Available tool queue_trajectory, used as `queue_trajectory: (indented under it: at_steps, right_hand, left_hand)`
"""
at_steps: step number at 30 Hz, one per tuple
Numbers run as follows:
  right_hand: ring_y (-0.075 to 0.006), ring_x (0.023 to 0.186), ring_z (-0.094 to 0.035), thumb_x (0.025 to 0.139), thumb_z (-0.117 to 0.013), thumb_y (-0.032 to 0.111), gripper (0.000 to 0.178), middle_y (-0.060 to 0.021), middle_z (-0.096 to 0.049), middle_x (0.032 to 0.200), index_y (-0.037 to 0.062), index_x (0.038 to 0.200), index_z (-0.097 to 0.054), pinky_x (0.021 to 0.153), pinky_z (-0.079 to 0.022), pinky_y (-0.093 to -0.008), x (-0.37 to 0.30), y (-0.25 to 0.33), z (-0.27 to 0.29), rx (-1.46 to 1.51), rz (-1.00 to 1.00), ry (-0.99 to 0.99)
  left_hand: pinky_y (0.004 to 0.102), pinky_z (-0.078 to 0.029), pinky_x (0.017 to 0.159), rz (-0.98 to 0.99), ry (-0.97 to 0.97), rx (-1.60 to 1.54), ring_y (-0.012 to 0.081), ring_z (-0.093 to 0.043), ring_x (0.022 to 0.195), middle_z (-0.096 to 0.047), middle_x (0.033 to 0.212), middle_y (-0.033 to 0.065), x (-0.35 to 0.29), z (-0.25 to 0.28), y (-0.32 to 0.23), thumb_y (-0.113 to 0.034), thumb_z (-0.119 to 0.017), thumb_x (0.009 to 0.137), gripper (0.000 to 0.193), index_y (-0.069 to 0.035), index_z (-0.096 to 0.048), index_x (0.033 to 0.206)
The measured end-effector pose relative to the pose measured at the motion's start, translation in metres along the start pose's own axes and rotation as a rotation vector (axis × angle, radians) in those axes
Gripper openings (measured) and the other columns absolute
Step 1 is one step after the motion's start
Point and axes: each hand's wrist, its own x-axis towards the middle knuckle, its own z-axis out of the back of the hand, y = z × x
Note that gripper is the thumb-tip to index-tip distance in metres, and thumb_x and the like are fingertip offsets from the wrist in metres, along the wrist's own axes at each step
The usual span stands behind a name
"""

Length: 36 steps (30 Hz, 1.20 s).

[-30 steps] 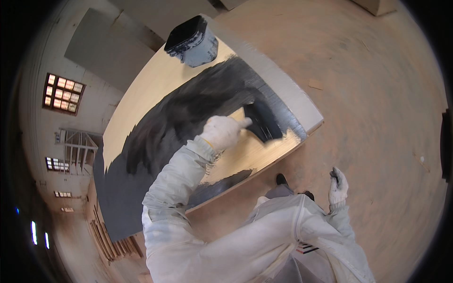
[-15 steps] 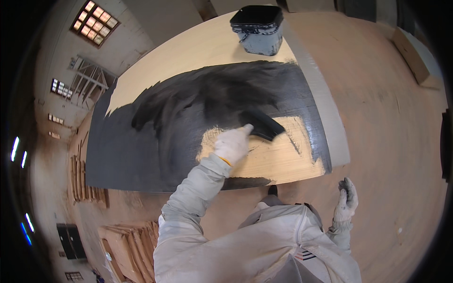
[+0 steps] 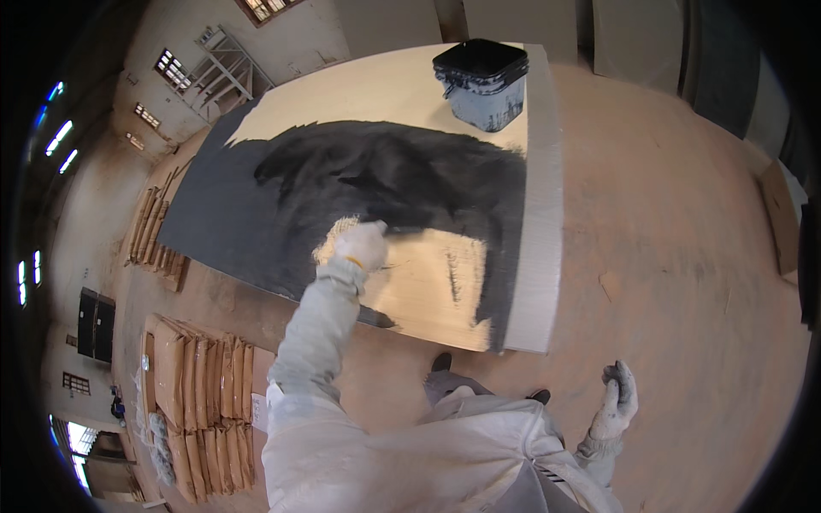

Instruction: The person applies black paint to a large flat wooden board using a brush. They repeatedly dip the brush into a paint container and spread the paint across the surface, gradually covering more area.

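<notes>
My left hand (image 3: pixel 363 245), in a white glove, is closed on a wide paintbrush (image 3: pixel 405 233) coated black and blurred by motion. It is over a large flat board (image 3: pixel 438 274), at the edge between bare pale yellow surface and wet black paint (image 3: pixel 376 171). Grey-black coating covers the board's left side and a strip down its right side. My right hand (image 3: pixel 615 402) hangs off to the right, away from the board. Its glove has black-stained fingers, loosely curved, with nothing seen in them.
A paint-smeared square bucket (image 3: pixel 486 107) with a black top stands on the board's far right corner. Light grey layers (image 3: pixel 534 282) edge the board's right side. Brown wrapped bundles (image 3: pixel 201 385) are stacked at the lower left. A carton (image 3: pixel 780 218) sits at far right.
My left hand has swept left with the brush across the pale patch. The view has shifted, so more of the brown bundles shows. My right hand still hangs at the right.
</notes>
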Motion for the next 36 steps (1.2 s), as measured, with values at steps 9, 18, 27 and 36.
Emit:
queue_trajectory:
  at_steps: [9,18,27,36]
  right_hand:
    - [-0.0222,0.112,-0.071,0.105,-0.055,-0.003,0.036,-0.0153,-0.072,0.124,-0.0075,0.139,-0.064,0.102,-0.058,-0.0373,0.116,-0.009,0.1,0.024,-0.001,0.178]
    - [-0.0224,0.111,-0.072,0.105,-0.057,-0.003,0.035,-0.0159,-0.072,0.125,-0.0083,0.138,-0.065,0.102,-0.058,-0.036,0.204,-0.02,0.081,0.023,-0.078,0.351]
    - [-0.0229,0.111,-0.071,0.105,-0.056,0.0,0.036,-0.0165,-0.072,0.122,-0.009,0.139,-0.064,0.101,-0.059,-0.0366,0.383,-0.027,0.09,-0.105,-0.152,0.405]
    - [-0.0192,0.104,-0.072,0.105,-0.061,0.0,0.032,-0.0147,-0.075,0.117,-0.0074,0.134,-0.068,0.095,-0.059,-0.0339,0.512,-0.008,-0.071,0.037,-0.04,0.871]
  left_hand:
    - [0.0448,-0.056,0.105,0.176,0.06,-0.006,0.0345,-0.07,0.125,-0.074,0.135,0.0138,0.008,-0.001,-0.061,-0.025,-0.055,0.104,0.038,-0.016,-0.074,0.137]
    - [0.0437,-0.056,0.106,0.359,0.002,-0.079,0.034,-0.07,0.127,-0.076,0.131,0.0139,0.12,0.004,-0.065,-0.027,-0.06,0.101,0.034,-0.015,-0.079,0.127]
    - [0.0471,-0.055,0.107,0.734,-0.001,-0.19,0.0377,-0.07,0.129,-0.075,0.132,0.0183,0.239,0.028,-0.044,-0.021,-0.065,0.096,0.035,-0.009,-0.079,0.126]
    - [0.0439,-0.056,0.106,0.476,0.067,-0.175,0.0351,-0.072,0.12,-0.077,0.124,0.0167,0.153,0.043,-0.146,-0.019,-0.061,0.089,0.043,-0.018,-0.079,0.128]
